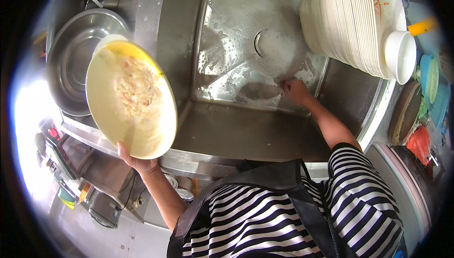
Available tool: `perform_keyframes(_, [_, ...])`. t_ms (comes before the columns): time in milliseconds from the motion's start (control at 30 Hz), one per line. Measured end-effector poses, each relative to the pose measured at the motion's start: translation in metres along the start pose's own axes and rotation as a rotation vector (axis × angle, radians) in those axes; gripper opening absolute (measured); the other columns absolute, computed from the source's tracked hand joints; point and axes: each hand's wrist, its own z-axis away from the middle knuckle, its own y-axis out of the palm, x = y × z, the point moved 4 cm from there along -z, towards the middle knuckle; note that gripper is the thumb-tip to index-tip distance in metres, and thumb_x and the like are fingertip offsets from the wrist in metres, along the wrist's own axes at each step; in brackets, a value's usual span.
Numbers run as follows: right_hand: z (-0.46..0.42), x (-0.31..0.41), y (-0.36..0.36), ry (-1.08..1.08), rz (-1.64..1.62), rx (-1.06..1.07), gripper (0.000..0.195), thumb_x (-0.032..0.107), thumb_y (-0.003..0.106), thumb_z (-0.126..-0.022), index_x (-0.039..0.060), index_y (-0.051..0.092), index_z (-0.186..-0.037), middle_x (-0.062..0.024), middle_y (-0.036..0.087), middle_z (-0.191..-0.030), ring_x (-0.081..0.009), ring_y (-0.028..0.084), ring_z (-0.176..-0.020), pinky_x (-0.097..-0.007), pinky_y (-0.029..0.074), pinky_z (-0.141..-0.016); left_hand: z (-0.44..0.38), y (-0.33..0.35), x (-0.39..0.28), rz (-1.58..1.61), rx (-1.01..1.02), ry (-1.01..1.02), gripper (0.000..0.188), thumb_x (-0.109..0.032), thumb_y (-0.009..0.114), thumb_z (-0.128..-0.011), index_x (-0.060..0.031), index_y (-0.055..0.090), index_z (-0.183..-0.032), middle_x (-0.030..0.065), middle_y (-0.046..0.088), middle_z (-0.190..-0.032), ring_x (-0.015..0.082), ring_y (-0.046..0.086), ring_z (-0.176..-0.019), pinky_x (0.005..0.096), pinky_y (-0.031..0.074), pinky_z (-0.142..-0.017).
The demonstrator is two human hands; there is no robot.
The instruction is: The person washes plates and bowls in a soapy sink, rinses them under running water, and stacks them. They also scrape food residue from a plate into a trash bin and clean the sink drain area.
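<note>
My left hand grips the near rim of a large yellow bowl, which is tilted. Wet, pale food scraps with pink bits lie inside it. The rim of another pale dish shows behind its far edge. To the right, my right hand is low inside the stainless steel sink, near its wet bottom, with the fingers curled. Whether those fingers hold something cannot be told. A round drain lies beyond that hand.
A long stack of white dishes leans over the sink's right side, with a small white bowl at its near end. A steel basin stands left, behind the yellow bowl. A round wooden board and a red plastic bag are at the far right.
</note>
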Motion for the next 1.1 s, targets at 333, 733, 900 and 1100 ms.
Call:
perform_keyframes(333, [-0.076,0.063,-0.056,-0.283,0.227,-0.515,0.011,0.010,0.054,-0.073,0.0038,0.059,-0.081,-0.0148,0.059,-0.085,-0.0318,0.055,-0.086,-0.0371,0.047,-0.069,0.002,0.005,-0.002,0.031,-0.024,0.000,0.062,-0.036,0.051,-0.079,0.0016,0.034,-0.125,0.0169,0.047,-0.118,0.0307,0.051,-0.104,0.0429,0.045,-0.086])
perform_keyframes(733, [-0.074,0.094,-0.045,-0.424,0.562,-0.662,0.017,0.008,0.050,-0.073,0.0039,0.059,-0.087,-0.0116,0.054,-0.099,-0.0250,0.053,-0.091,-0.0362,0.046,-0.071,0.002,-0.001,0.000,0.079,0.023,-0.040,0.064,-0.039,0.050,-0.080,-0.0014,0.031,-0.129,0.0173,0.041,-0.126,0.0336,0.046,-0.112,0.0466,0.041,-0.091])
perform_keyframes(900, [-0.100,0.080,-0.035,-0.263,0.601,-0.554,0.023,0.007,0.049,-0.075,0.0033,0.056,-0.096,-0.0130,0.052,-0.103,-0.0251,0.052,-0.094,-0.0330,0.045,-0.076,0.000,-0.003,0.001,0.060,0.005,-0.030,0.064,-0.039,0.050,-0.080,-0.0013,0.032,-0.128,0.0170,0.043,-0.125,0.0334,0.046,-0.111,0.0462,0.041,-0.091])
perform_keyframes(1100, [-0.114,0.081,-0.025,-0.124,0.543,-0.340,0.019,0.007,0.049,-0.078,0.0033,0.058,-0.094,-0.0156,0.053,-0.105,-0.0263,0.055,-0.094,-0.0316,0.046,-0.080,0.002,-0.004,0.000,0.085,0.037,-0.044,0.063,-0.039,0.049,-0.081,-0.0010,0.032,-0.128,0.0170,0.043,-0.124,0.0329,0.047,-0.111,0.0454,0.041,-0.092])
